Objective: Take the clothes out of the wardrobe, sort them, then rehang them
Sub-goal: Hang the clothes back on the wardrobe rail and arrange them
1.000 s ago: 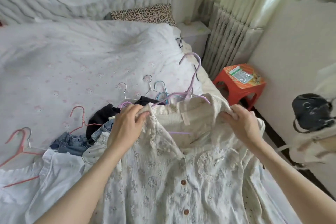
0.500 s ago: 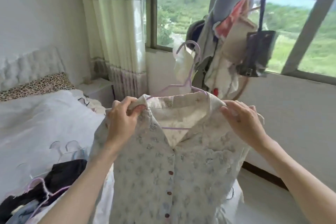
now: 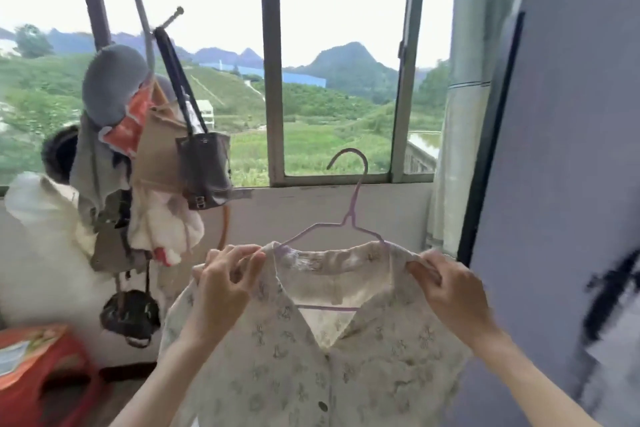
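A cream floral button-up blouse (image 3: 311,364) hangs on a lilac wire hanger (image 3: 349,215), held up in front of me below the window. My left hand (image 3: 225,288) pinches the blouse's left shoulder. My right hand (image 3: 450,291) grips its right shoulder. The hanger's hook stands free above the collar. A grey-blue wardrobe panel (image 3: 571,184) with a dark edge rises at the right, close to my right hand.
A coat stand (image 3: 145,156) loaded with bags, a grey hat and clothes stands at the left. A red plastic stool (image 3: 45,378) sits at the bottom left. Behind the blouse are a barred window (image 3: 273,80) and a pale curtain (image 3: 464,114).
I have turned right from the bed, past the coat stand, toward the window and wardrobe. The blouse on its hanger came up off the bed with both hands still holding its shoulders.
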Available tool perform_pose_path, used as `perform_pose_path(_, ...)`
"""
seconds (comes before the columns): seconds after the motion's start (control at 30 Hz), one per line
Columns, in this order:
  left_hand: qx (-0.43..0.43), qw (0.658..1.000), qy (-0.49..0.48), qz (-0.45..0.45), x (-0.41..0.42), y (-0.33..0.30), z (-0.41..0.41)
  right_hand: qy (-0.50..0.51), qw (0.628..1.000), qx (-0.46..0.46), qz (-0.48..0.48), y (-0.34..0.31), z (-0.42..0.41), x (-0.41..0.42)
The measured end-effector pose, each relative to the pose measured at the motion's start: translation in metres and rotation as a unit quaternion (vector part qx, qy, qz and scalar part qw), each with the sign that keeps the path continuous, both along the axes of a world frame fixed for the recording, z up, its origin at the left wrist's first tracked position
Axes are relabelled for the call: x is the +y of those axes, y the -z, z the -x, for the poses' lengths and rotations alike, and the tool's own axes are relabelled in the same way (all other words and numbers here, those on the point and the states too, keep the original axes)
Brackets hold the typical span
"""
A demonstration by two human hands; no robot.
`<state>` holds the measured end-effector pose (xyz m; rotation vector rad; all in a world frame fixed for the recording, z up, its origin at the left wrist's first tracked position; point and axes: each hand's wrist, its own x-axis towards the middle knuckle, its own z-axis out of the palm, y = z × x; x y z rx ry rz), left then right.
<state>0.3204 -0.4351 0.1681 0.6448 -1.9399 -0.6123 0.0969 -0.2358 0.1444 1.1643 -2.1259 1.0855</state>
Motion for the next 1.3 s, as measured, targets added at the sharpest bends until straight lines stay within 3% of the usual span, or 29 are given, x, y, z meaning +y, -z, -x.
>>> perform_pose_path(0.23, -0.039, 0.986, 0.164, 0.001, 0.059, 0.021, 0.16, 0.145, 0.989, 0.018, 0.017, 0.002, 0.085, 0.133)
perform_pose_path(0.47, -0.094, 0.955, 0.271, 0.072, 0.139, 0.031, 0.274, 0.308, 0.951, 0.013, 0.013, 0.008, 0.1, 0.244)
perform_pose_path(0.63, -0.159, 0.91, 0.378, 0.064, 0.19, 0.045, 0.329, 0.434, 0.901, -0.019, -0.017, 0.027, 0.082, 0.304)
perform_pose_path(0.87, -0.16, 0.871, 0.457, 0.08, 0.262, 0.065, 0.37, 0.562, 0.822, -0.078, -0.049, 0.036, 0.046, 0.347)
perform_pose_path(1.0, -0.187, 0.813, 0.542, 0.097, 0.3, 0.078, 0.381, 0.619, 0.774, -0.109, -0.072, 0.044, 0.034, 0.365)
perform_pose_path(1.13, -0.215, 0.758, 0.608, 0.102, 0.332, 0.088, 0.4, 0.668, 0.715, -0.168, -0.118, 0.045, 0.045, 0.383)
perform_pose_path(1.23, -0.203, 0.747, 0.623, 0.112, 0.355, 0.088, 0.423, 0.675, 0.675, -0.274, -0.114, 0.041, 0.069, 0.397)
perform_pose_path(1.3, -0.189, 0.748, 0.625, 0.121, 0.37, 0.082, 0.442, 0.637, 0.672, -0.369, -0.081, 0.043, 0.094, 0.411)
